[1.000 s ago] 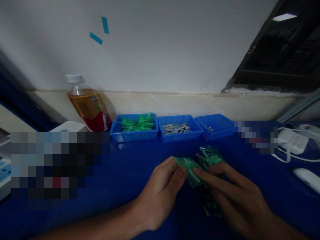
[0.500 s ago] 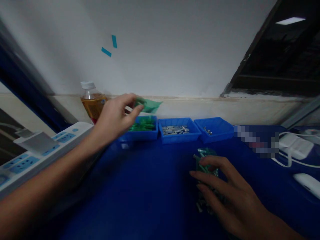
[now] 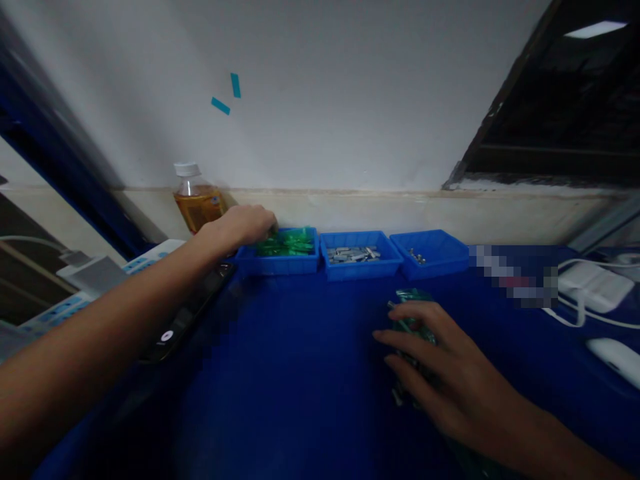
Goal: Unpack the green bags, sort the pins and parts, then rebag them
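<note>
At the back left, my left hand (image 3: pixel 250 223) reaches to the rear of a blue bin of green plastic pieces (image 3: pixel 290 244). Its fingers are curled downward and pressed together, the tips mostly hidden; whatever they hold cannot be made out. My right hand (image 3: pixel 440 367) hovers over, or rests lightly on, a clear greenish plastic bag (image 3: pixel 414 294) on the blue table. Its fingers are spread apart and cover much of the bag. Small metal screws (image 3: pixel 397 396) show beside and under the fingers.
A blue bin of metal pieces (image 3: pixel 353 255) stands in the middle, and a bin with a few small metal parts (image 3: pixel 440 252) to its right. A bottle (image 3: pixel 197 207), a phone (image 3: pixel 187 317) and a power strip (image 3: pixel 160 250) are at left; a white charger (image 3: pixel 595 287) and mouse (image 3: pixel 614 360) at right.
My left hand has lowered towards the back of the left bin, and the green bag it held no longer shows. My right hand stays over its bag. The view has shifted slightly.
</note>
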Tool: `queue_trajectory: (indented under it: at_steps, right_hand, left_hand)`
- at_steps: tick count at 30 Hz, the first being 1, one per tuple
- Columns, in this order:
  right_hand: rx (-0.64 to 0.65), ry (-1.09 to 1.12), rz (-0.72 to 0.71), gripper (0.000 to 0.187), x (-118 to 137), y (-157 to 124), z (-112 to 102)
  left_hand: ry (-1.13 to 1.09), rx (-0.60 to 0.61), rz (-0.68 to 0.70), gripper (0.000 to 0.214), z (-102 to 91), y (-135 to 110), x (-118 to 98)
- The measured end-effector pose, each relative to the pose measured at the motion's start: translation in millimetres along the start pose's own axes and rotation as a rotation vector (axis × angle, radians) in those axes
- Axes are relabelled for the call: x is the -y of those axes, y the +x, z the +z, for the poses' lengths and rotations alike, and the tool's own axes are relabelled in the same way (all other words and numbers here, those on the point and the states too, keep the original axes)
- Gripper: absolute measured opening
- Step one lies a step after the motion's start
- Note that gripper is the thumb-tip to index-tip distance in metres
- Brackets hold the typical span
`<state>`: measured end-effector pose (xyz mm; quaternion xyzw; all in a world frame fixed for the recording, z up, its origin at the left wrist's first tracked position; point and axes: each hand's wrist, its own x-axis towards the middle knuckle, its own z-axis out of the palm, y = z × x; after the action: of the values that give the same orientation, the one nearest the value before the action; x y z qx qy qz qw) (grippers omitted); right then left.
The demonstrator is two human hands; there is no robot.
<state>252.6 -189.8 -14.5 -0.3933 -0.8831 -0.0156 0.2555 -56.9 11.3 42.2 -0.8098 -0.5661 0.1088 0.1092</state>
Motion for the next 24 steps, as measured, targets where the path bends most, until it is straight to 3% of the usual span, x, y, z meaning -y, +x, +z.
queue_trajectory:
  at_steps: [2, 4, 7, 8, 12, 16, 20, 24]
  right_hand:
    - [0.12, -0.033, -0.001, 0.03, -5.6, -0.4, -7.5]
    - [0.227, -0.066, 0.018, 0.034, -13.3, -1.9, -17.2]
    - [0.299, -0.072, 0.065, 0.044, -28.1, -4.1, -29.6]
    - [0.304, -0.064, 0.084, 0.047, -34.0, -4.2, -31.8]
    - [0.258, -0.056, 0.219, 0.054, -63.3, -2.7, -28.1]
    - [0.303, -0.022, 0.327, 0.059, -89.8, -4.2, -12.5]
    - [0.266, -0.002, 0.272, 0.046, -92.1, -3.6, 2.2]
    - [0.171, 0.049, 0.232, 0.027, -76.8, 2.2, 9.8]
  left_hand:
    - [-0.003, 0.008, -0.035, 0.032, -4.9, -4.9, -3.1]
    - [-0.003, -0.059, -0.054, 0.029, -12.6, -16.8, -13.0]
    - [-0.02, -0.303, 0.016, 0.032, -21.8, -45.0, -50.0]
    - [-0.028, -0.327, 0.052, 0.032, -22.6, -55.9, -68.1]
    - [-0.344, -0.323, 0.496, 0.037, -12.7, -96.6, -148.7]
    - [-0.504, -0.267, 0.665, 0.047, 1.9, -117.8, -201.9]
    - [-0.519, -0.289, 0.706, 0.056, 5.5, -122.1, -217.9]
    - [-0.46, -0.285, 0.671, 0.044, 5.1, -126.2, -212.9]
